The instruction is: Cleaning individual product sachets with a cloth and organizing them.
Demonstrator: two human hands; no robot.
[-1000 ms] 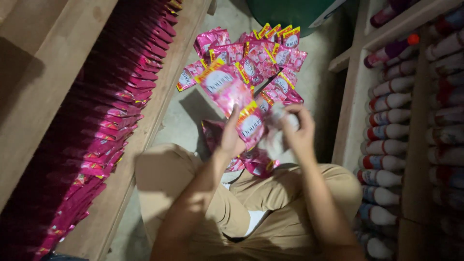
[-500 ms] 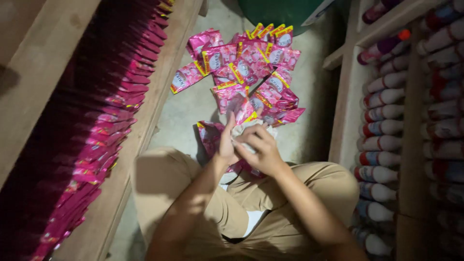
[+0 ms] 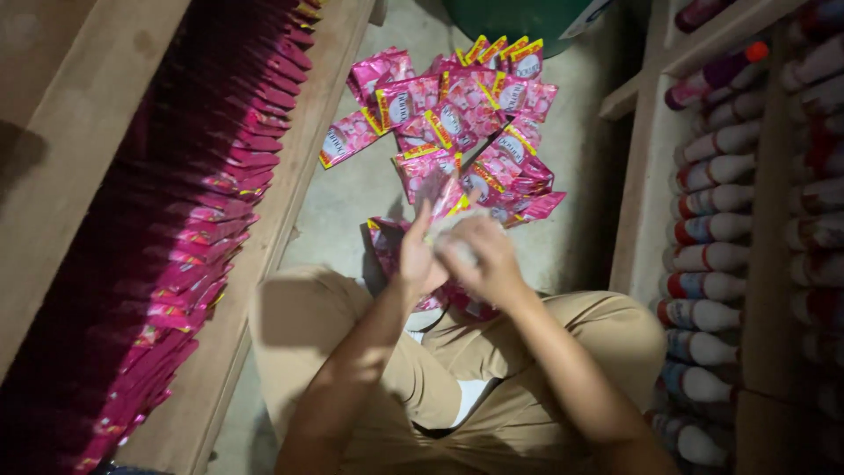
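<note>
Between both hands' fingers point(image 3: 440, 230), pink sachet point(image 3: 447, 195).

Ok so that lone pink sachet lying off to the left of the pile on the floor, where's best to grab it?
Pinch the sachet by its free lower-left corner, coming from the left. It lies flat on the floor, angled, with its right end against the pile; the left side has bare floor around it, so fingers can likely slide under that edge.

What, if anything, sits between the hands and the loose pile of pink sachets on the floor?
Nothing visible. The left hand and right hand meet over one pink sachet, and the loose pile of pink sachets lies just beyond on bare floor.
</note>
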